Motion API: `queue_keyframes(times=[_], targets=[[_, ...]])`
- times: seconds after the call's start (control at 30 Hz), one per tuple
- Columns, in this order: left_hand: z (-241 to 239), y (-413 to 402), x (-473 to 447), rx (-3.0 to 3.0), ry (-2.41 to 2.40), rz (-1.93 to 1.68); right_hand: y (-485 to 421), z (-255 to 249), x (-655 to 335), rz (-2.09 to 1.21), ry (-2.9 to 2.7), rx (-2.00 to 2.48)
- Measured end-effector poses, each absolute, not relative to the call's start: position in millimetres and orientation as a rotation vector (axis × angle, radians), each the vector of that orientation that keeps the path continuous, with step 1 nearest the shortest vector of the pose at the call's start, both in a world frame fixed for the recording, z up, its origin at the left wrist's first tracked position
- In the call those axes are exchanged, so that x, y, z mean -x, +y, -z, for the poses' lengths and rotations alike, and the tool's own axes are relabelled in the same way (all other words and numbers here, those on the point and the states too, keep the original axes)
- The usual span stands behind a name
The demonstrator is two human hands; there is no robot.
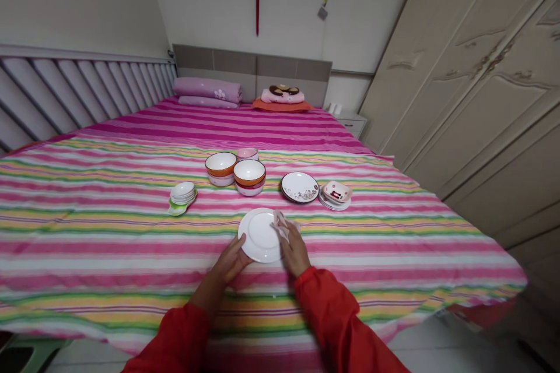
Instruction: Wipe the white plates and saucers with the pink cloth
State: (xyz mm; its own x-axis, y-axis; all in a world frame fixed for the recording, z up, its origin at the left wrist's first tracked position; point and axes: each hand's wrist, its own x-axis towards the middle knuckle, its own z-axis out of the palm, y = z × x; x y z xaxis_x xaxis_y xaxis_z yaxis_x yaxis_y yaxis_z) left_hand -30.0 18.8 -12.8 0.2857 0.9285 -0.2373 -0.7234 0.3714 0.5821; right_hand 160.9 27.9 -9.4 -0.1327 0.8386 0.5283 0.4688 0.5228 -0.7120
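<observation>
A white round plate (259, 236) is held above the striped sheet, in front of me. My left hand (233, 257) grips its lower left rim, thumb on top and fingers beneath. With my right hand (294, 249) I press a pale crumpled cloth (280, 222) against the plate's right rim; the fingers are closed on the cloth. Beyond the plate stand stacked bowls, among them an orange-sided bowl (249, 173), another orange-sided bowl (221, 163) and a pink bowl (247, 154). Right of these lies a dark-rimmed plate (300, 186) with a floral print.
At the left, small white dishes (182, 191) are stacked on a green dish (178, 208). A square patterned dish (336, 191) rests on white plates at the right. The striped sheet (109, 256) covers the bed. A wardrobe (481, 81) stands right, a railing (87, 90) left.
</observation>
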Motion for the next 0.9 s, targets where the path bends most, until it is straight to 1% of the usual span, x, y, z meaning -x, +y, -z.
queue_keyframes(times=[0.17, 0.3, 0.47, 0.67, 0.9], targets=[[13.2, 19.9, 30.7, -0.385, 0.627, -1.140, 84.1, 4.2, -140.2, -0.472, -1.857, 1.201], [16.9, 23.6, 31.9, -0.354, 0.590, -1.117, 96.6, -8.5, -107.1, -0.405, -2.087, 1.268], [19.8, 27.5, 33.8, -0.306, 0.533, -1.108, 72.5, -17.5, -76.5, -0.355, -2.261, 1.187], [29.4, 29.9, 39.2, -0.234, 0.496, -1.181, 21.7, -10.2, -83.5, -0.348, -2.314, 1.048], [27.5, 26.2, 39.3, -0.336, 0.455, -0.976, -24.0, 19.0, -125.7, -0.246, -2.246, 0.928]])
